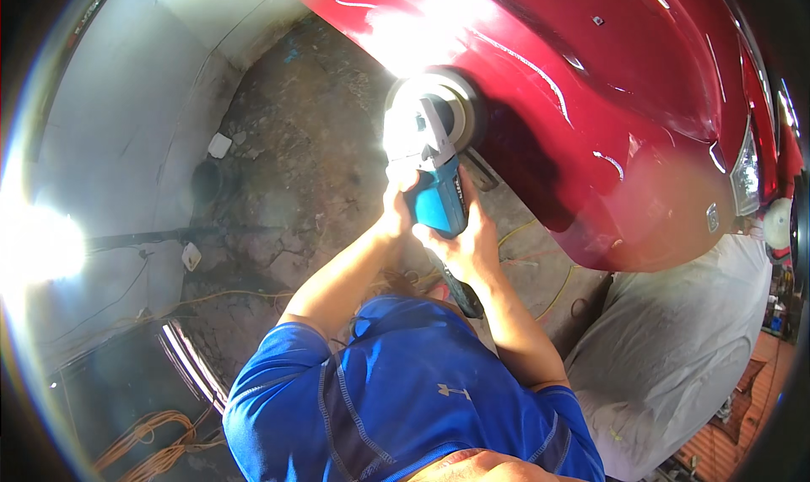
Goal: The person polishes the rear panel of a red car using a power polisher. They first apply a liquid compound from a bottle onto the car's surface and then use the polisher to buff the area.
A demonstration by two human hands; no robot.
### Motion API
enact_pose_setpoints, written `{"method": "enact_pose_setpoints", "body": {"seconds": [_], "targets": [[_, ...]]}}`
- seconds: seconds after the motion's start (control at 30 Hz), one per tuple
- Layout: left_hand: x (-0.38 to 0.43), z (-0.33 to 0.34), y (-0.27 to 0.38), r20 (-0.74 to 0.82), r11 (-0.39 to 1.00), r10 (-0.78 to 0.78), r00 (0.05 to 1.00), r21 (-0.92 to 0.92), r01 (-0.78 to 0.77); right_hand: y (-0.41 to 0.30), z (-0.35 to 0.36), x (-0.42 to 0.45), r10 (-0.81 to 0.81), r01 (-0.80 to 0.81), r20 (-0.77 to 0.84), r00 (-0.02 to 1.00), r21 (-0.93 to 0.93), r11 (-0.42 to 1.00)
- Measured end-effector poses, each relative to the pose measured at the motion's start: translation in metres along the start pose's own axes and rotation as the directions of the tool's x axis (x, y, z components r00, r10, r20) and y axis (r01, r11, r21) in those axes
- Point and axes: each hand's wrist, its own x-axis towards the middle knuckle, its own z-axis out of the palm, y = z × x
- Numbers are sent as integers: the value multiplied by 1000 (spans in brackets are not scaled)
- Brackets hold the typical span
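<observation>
Both my hands hold a teal Makita power polisher (436,200) in front of me. My left hand (398,200) wraps the forward left side of its housing, just behind the metal head. My right hand (468,238) grips the body further back, and the dark rear handle (465,295) extends below it towards my chest. The round polishing pad (465,105) lies at the lower edge of a glossy red car body panel (538,121); glare hides part of the pad and head. Whether the pad is spinning cannot be told.
A lamp (41,245) glares at the left before a pale wall (120,109). Coiled orange cord (149,431) lies lower left, and a yellow cord (560,295) crosses the concrete floor (304,147). Grey sheeting (671,349) hangs at the right, below a light unit (747,172).
</observation>
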Motion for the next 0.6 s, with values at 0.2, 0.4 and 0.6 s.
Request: {"method": "enact_pose_setpoints", "body": {"seconds": [0.2, 0.4, 0.6], "targets": [[-8, 6, -10, 8, 999, -33, 999, -35, 33, 1, -9, -8, -21, 21, -5, 1000, 15, 1000], [-16, 14, -18, 15, 999, -43, 999, -12, 44, 8, -17, -19, -14, 14, -10, 1000, 2, 1000], [-22, 20, -30, 28, 1000, -30, 999, 5, 29, 9, -29, -30, 4, -4, -2, 1000, 32, 999]]}}
